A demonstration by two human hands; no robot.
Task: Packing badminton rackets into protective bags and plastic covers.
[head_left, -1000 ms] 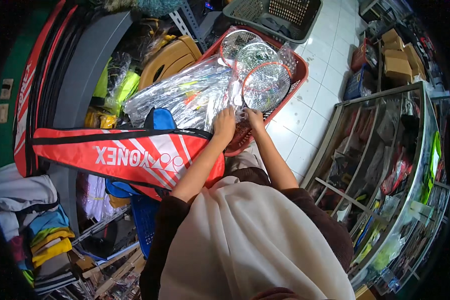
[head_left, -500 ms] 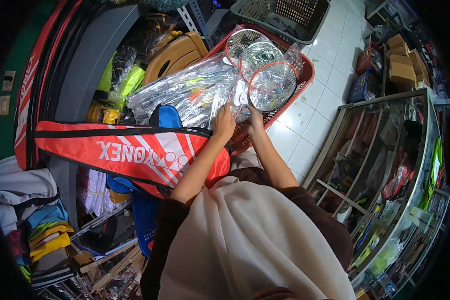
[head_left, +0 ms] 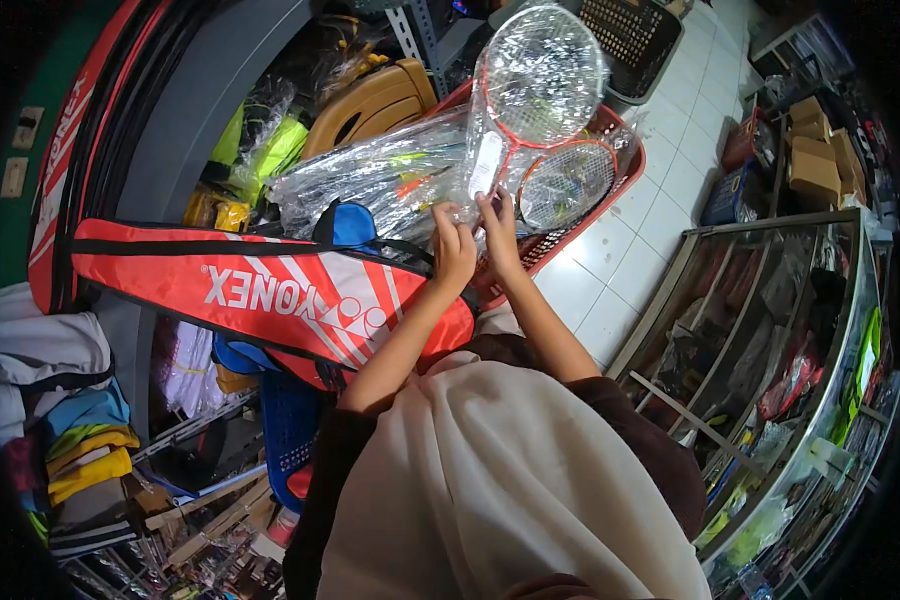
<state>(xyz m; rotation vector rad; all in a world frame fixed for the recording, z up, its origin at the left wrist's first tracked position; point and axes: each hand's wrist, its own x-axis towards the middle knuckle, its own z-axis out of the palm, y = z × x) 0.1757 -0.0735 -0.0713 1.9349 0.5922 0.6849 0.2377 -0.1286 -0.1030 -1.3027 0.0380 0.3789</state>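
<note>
Green wall (head_left: 8, 235): far left edge, carrying two pale switch plates (head_left: 14, 177).
Clothes (head_left: 92, 425): folded pile at lower left, in white, blue, green and yellow.
Upright bags (head_left: 55, 220): long, red and black, side by side next to a grey panel (head_left: 160, 180).
Red bag (head_left: 250, 285): long, white stripes, black edging, lying across the left of the view, its wide end by the left forearm.
Packets (head_left: 280, 152): yellow-green, in clear plastic, behind the red bag.
Brown chair (head_left: 375, 105): just beyond the packets, partly covered.
Bundle (head_left: 360, 180): shiny clear wrapping, left of the rackets.
Left hand (head_left: 454, 247): fingers bent and close together at clear wrap; cannot tell whether they grip it.
Right hand (head_left: 500, 232): fingers narrow, pinching the wrap of the top racket just below its white tag (head_left: 485, 165).
Top racket (head_left: 545, 75): red and white frame, clear wrap, head pointing away past the far end of the red basket (head_left: 637, 160).
Lower racket (head_left: 572, 185): orange-red frame, also wrapped, in the basket, partly overlapped by the top one.
Dark crate (head_left: 638, 40): beyond the red basket.
Floor (head_left: 625, 260): white tiles.
Cabinet (head_left: 770, 300): right side, glass, packed goods inside.
Boxes (head_left: 820, 160): brown, open, behind it.
</note>
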